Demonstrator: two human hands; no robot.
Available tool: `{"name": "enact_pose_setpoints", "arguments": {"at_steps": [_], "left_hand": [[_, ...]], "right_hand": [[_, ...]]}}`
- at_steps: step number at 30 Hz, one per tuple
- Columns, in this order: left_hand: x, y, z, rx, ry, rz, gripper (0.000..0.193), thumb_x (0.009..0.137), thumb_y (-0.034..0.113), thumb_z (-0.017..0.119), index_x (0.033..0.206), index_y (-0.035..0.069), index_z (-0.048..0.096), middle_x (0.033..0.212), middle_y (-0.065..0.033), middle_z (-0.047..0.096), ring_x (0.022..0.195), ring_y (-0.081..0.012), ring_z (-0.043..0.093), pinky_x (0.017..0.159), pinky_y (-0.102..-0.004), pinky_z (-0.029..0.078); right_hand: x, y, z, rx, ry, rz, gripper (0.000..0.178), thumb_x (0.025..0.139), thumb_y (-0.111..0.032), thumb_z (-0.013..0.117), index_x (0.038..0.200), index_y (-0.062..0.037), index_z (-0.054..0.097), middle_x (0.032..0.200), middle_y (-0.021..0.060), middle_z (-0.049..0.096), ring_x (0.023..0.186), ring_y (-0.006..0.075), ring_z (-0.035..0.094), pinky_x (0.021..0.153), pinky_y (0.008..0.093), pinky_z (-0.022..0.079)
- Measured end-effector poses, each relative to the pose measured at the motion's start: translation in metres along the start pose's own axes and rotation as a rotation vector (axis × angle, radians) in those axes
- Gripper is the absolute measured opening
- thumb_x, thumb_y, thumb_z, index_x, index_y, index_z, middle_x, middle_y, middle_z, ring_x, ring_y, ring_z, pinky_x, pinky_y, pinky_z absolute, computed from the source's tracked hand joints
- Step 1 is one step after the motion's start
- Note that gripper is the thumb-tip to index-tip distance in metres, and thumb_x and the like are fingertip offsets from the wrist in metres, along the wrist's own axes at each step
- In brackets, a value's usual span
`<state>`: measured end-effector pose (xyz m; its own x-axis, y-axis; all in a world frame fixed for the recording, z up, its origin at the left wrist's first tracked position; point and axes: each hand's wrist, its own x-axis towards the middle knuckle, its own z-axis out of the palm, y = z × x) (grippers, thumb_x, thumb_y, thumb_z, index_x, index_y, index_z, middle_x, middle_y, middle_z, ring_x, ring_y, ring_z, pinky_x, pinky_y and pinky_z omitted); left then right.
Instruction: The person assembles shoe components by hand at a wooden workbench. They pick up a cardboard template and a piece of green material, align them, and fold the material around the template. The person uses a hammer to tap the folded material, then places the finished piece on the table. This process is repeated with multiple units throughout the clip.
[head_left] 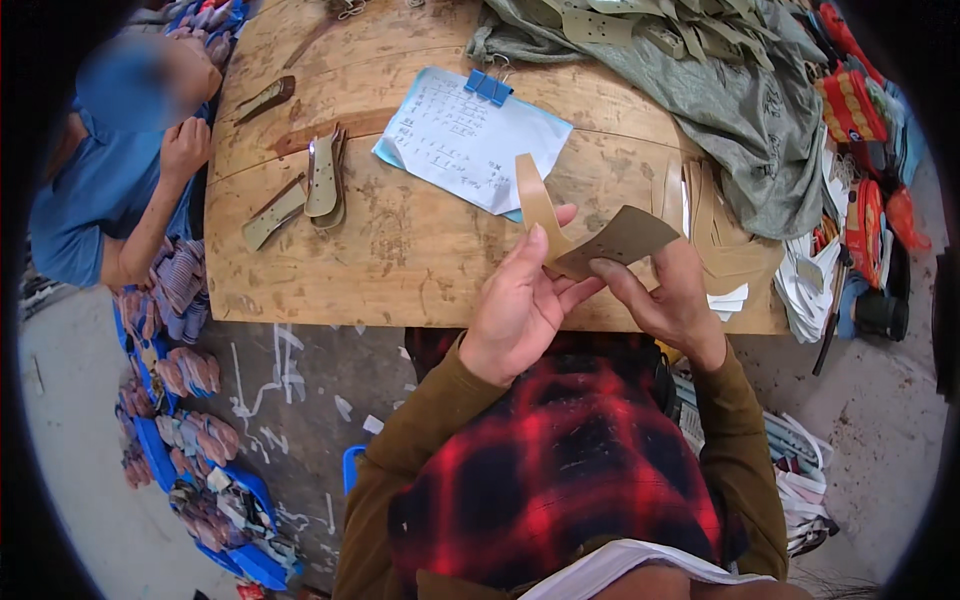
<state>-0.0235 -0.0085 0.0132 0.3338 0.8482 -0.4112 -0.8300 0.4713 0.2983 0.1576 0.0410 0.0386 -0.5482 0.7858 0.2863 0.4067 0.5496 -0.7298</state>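
Note:
Above the near edge of the table, both hands hold a cut shoe-upper piece [625, 236]. Its olive panel has small holes, and a curved, glossy tan strip rises from its left end. My left hand [515, 312] pinches the piece near the bend, thumb on the tan strip and fingers partly behind it. With its thumb on the panel's lower edge, my right hand [675, 298] grips the olive side; its other fingers are mostly hidden behind. More tan curved pieces [718, 225] lie on the table beyond my right hand.
A clipped paper sheet [470, 135] lies mid-table. Olive pieces [322, 180] sit to the left, near a person in blue [110, 190]. A grey-green sack [740, 130] with more pieces covers the far right. Blue crates [165, 455] of bundled parts stand on the left floor.

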Motion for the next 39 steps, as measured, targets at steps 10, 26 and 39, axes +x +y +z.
{"name": "enact_pose_setpoints", "arguments": {"at_steps": [10,26,39], "left_hand": [[0.001,-0.001,0.002,0.052,-0.013,0.030,0.047,0.107,0.035,0.032,0.145,0.009,0.036,0.140,-0.0078,0.048,0.125,-0.0203,0.050,0.105,-0.0397,0.043],[0.002,0.020,0.013,0.599,0.037,0.259,0.036,0.103,0.030,0.049,0.125,0.002,0.057,0.103,-0.0082,0.067,0.097,-0.0157,0.063,0.088,-0.0287,0.048],[-0.034,0.020,0.034,1.709,0.132,0.828,0.011,0.088,0.000,0.064,0.100,-0.001,0.064,0.071,-0.0118,0.061,0.060,-0.0255,0.061,0.053,-0.0354,0.045]], "right_hand": [[0.002,-0.004,0.003,-0.003,0.045,-0.008,0.036,0.081,-0.006,0.073,0.114,0.0030,0.058,0.098,0.0194,0.067,0.086,0.0353,0.067,0.070,0.0392,0.053],[-0.012,0.002,0.013,-0.044,0.127,-0.159,0.035,0.075,0.001,0.072,0.108,0.0000,0.059,0.093,0.0157,0.063,0.078,0.0328,0.064,0.066,0.0394,0.052],[-0.018,-0.012,0.014,-0.297,0.139,-0.258,0.027,0.074,-0.004,0.063,0.100,-0.0006,0.055,0.083,0.0094,0.054,0.064,0.0221,0.055,0.055,0.0342,0.045]]}}
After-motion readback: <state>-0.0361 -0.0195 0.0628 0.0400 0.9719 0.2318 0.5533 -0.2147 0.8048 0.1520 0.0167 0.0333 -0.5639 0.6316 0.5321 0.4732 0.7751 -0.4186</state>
